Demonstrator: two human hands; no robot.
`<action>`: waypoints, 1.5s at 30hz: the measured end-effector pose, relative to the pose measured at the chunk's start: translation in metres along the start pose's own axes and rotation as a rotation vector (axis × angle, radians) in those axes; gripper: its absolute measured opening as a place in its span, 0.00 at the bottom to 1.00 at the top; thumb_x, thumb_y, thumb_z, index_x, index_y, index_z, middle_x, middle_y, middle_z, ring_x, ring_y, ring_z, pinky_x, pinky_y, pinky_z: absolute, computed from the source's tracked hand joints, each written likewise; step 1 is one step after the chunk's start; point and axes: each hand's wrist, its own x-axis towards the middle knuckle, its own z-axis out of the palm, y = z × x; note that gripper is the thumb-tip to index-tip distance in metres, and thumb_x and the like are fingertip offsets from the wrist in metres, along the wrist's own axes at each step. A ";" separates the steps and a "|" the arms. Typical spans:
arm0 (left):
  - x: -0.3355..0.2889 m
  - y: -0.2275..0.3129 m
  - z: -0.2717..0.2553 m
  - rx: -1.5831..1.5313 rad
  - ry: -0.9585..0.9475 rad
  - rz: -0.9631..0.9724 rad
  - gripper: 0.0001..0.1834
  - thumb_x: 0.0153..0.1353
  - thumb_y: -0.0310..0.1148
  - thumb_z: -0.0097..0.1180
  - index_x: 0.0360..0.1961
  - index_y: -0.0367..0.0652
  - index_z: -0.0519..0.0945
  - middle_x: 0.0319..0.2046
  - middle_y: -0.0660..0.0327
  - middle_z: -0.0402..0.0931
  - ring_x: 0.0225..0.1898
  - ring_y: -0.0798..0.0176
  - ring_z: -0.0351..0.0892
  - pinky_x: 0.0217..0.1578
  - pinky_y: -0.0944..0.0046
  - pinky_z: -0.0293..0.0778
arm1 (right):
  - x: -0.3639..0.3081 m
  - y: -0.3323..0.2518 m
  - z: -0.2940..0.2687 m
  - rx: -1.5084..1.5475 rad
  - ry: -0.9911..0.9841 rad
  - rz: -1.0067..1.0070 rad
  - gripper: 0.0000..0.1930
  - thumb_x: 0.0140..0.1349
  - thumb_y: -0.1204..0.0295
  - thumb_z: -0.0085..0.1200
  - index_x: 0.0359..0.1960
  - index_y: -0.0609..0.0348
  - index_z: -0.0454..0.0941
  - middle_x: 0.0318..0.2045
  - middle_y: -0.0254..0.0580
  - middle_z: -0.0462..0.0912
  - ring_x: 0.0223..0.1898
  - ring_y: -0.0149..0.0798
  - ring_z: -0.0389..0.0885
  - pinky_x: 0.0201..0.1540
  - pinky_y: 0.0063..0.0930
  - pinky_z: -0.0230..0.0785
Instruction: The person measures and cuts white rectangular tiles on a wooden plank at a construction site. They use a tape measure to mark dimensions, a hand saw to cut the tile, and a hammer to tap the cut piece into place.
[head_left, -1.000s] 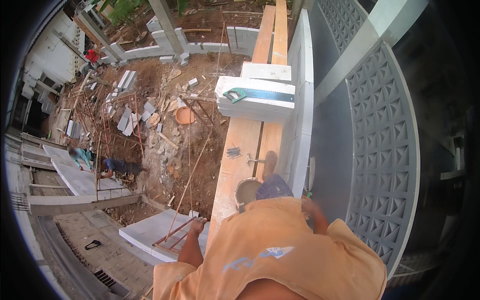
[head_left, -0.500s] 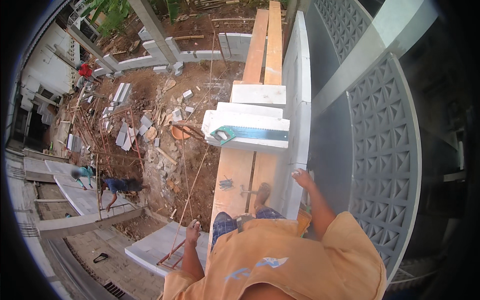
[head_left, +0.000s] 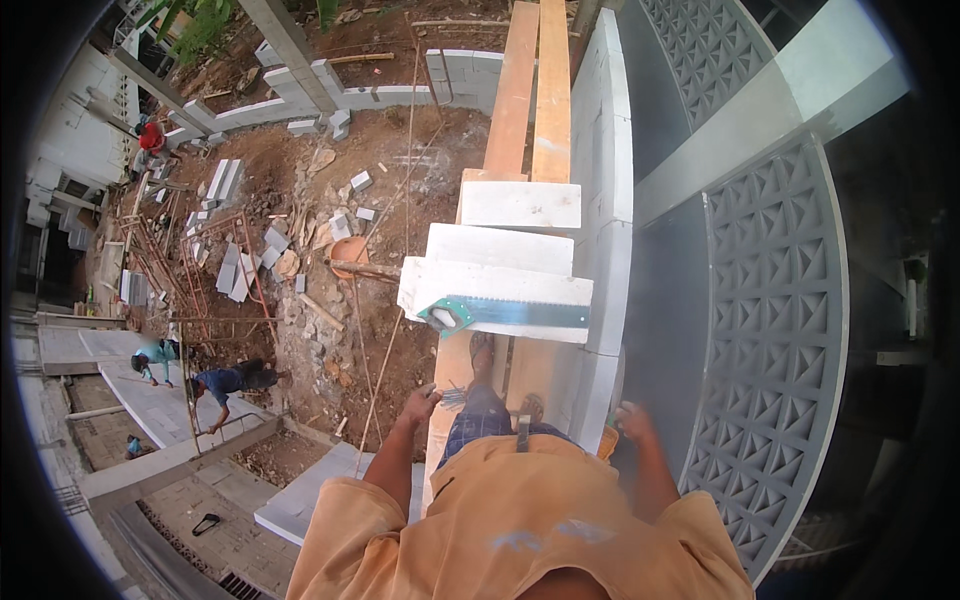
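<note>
The saw (head_left: 515,312) lies flat on the nearest white block (head_left: 510,281), ahead of both hands, its green handle nearer the left fingers than the right. The left hand (head_left: 420,404) appears just beside the nails (head_left: 453,396) on the planks (head_left: 452,358), loosely curled with nothing visible in it; whether its fingertips meet, I cannot tell. The right hand (head_left: 633,421) is near the wall (head_left: 605,250), too blurred to tell its grip.

Sound footing, I judge, means setting each foot fully on the planks, clear of the nails and the gap, with weight away from the drop beyond the left fingers. The saw looks loose, so it is best lifted by its handle before the block is shifted.

An orange container (head_left: 607,442) is just beside the right fingers; an orange basin (head_left: 347,250) sits on the ground, ahead and left of the left fingers. Neither one's contents can be made out.
</note>
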 end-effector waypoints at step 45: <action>0.465 0.149 0.122 0.881 0.457 0.449 0.15 0.63 0.40 0.58 0.47 0.45 0.83 0.43 0.59 0.85 0.42 0.54 0.82 0.51 0.53 0.75 | 0.712 -0.281 0.032 0.383 0.020 -0.036 0.56 0.59 0.31 0.53 0.75 0.63 0.50 0.73 0.59 0.56 0.75 0.57 0.53 0.74 0.54 0.48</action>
